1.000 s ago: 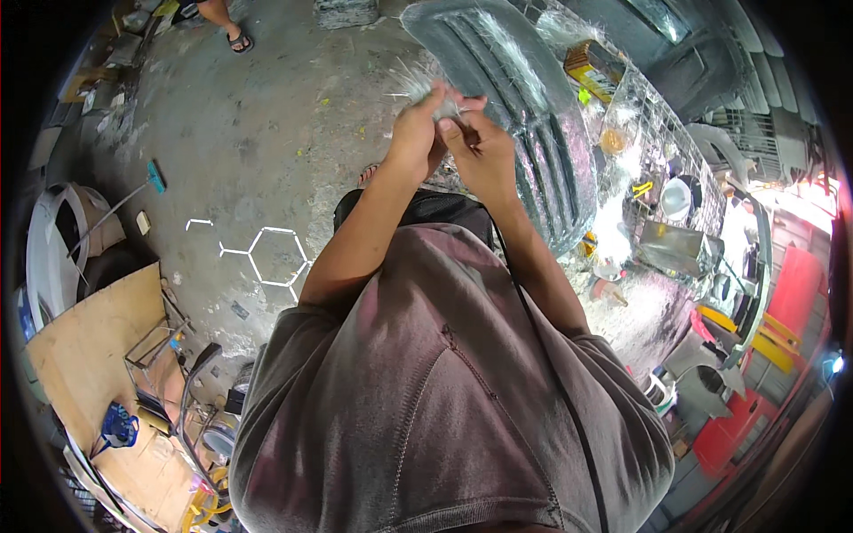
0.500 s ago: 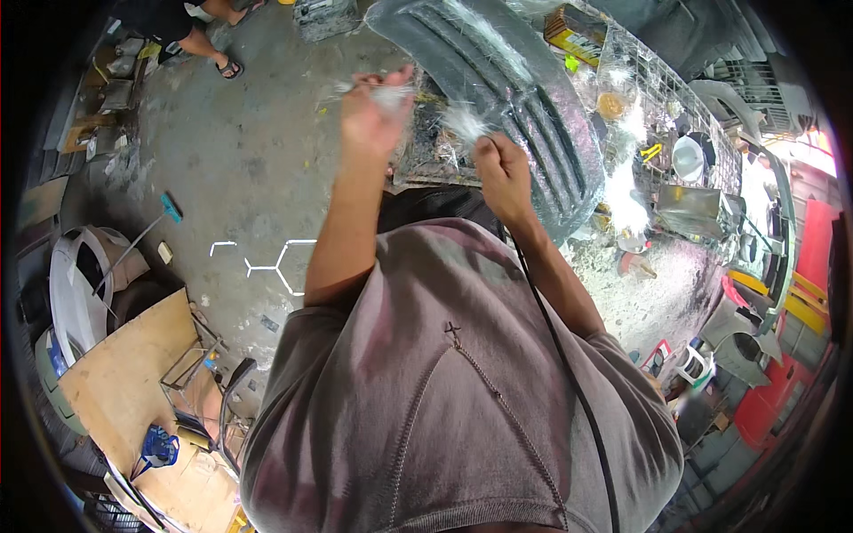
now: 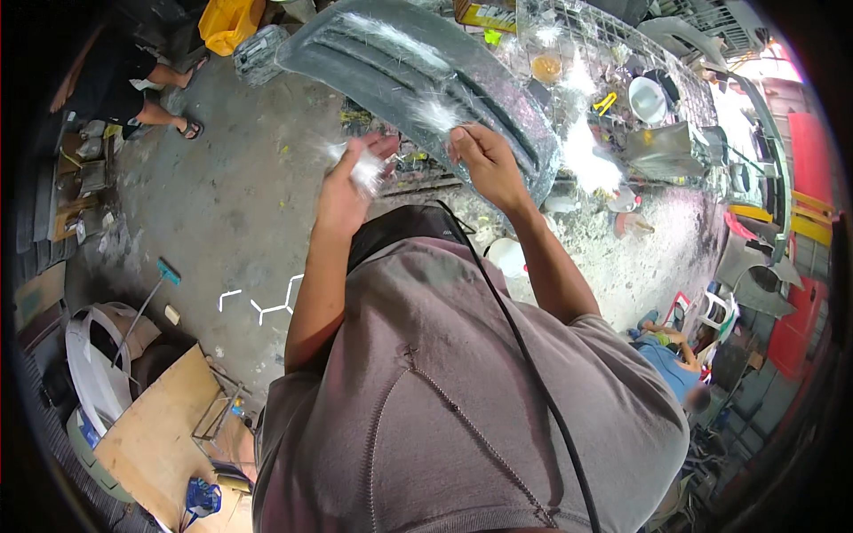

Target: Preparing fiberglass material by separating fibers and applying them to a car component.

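Observation:
My left hand point(image 3: 341, 202) is closed loosely on a tuft of white glass fibre point(image 3: 366, 172), some fingers stretched out past it. Its loose strands stick out on both sides of the hand. The thumb and fingers of my right hand point(image 3: 494, 167) pinch a second tuft of glass fibre point(image 3: 435, 114), which fans out in front of the dark panel. That panel point(image 3: 324, 55) is long, curved and glossy dark grey, with raised ribs and white fibres along its top. Whether the right tuft touches the panel I cannot tell.
Right of the panel stands a wire-mesh bench point(image 3: 569, 44) with a white bowl point(image 3: 648, 99), a yellow-handled tool point(image 3: 605, 104) and a metal can point(image 3: 666, 149). One person point(image 3: 115, 84) stands far left; another point(image 3: 666, 364) is low at right. A broom point(image 3: 167, 273) leans left.
The whole view has shifted, so the panel sits further left. My left hand, blurred and higher before, is lower and steadier. My right hand's tuft is now in front of the panel.

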Demonstrator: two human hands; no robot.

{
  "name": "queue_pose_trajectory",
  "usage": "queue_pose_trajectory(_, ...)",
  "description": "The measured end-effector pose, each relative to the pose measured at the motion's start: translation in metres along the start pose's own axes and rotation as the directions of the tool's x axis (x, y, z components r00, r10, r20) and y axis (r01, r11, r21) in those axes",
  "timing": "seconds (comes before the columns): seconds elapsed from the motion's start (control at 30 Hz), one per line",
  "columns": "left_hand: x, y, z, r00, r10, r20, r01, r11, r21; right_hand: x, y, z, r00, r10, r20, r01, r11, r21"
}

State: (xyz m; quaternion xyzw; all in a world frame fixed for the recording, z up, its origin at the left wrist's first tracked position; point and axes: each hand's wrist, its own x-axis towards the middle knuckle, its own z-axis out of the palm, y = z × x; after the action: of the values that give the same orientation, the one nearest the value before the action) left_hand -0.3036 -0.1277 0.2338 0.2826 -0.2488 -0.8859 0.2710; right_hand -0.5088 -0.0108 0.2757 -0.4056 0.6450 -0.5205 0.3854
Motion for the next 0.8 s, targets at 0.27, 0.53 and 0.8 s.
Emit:
queue_pose_trajectory(0.27, 0.019, -0.006, 0.053, 0.996, 0.093, 0.015, -0.09, 0.984, -0.153, -0.02, -0.021, 0.057, 0.992, 0.046, -0.119, -0.054, 0.996, -0.067)
queue_pose_trajectory(0.53, 0.021, -0.002, 0.057, 0.99, 0.048, 0.134, -0.029, 0.99, -0.14, -0.007, -0.011, 0.052, 0.983, 0.109, 0.148, -0.126, 0.986, 0.112)
queue_pose_trajectory(0.8, 0.039, 0.084, -0.022, 0.767, 0.418, 0.486, -0.191, 0.872, -0.45, -0.036, 0.018, 0.035, 0.984, 0.157, -0.084, -0.13, 0.955, 0.267)
